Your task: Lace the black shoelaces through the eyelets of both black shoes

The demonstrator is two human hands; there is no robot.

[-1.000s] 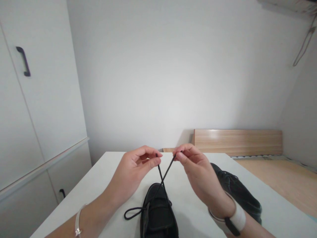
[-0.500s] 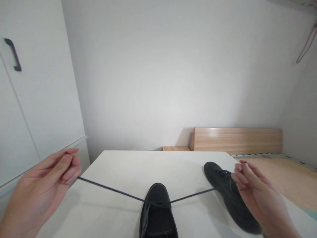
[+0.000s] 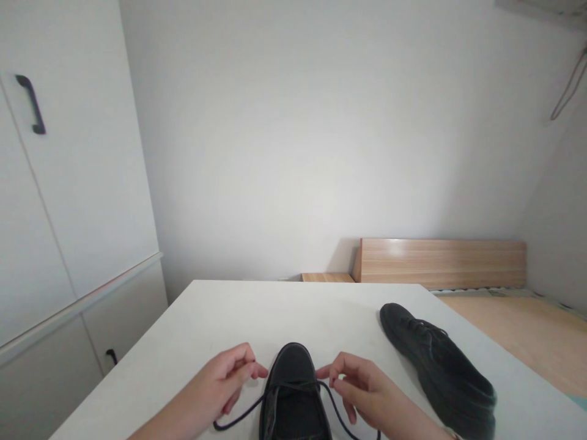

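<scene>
A black shoe stands on the white table, toe pointing away from me, at the bottom centre. Its black lace runs out to both sides. My left hand pinches the lace just left of the shoe's toe. My right hand pinches the lace just right of it. Loose lace ends trail down toward the bottom edge of the view. A second black shoe lies on the table to the right, untouched.
White cupboards with dark handles stand along the left. A wooden headboard and a wooden bed base lie beyond the table on the right. A plain white wall fills the back.
My hands first pulled the lace ends far apart to the sides, drawing the lace tight. They have since come back in close to the shoe and lower, and the lace hangs slack.
</scene>
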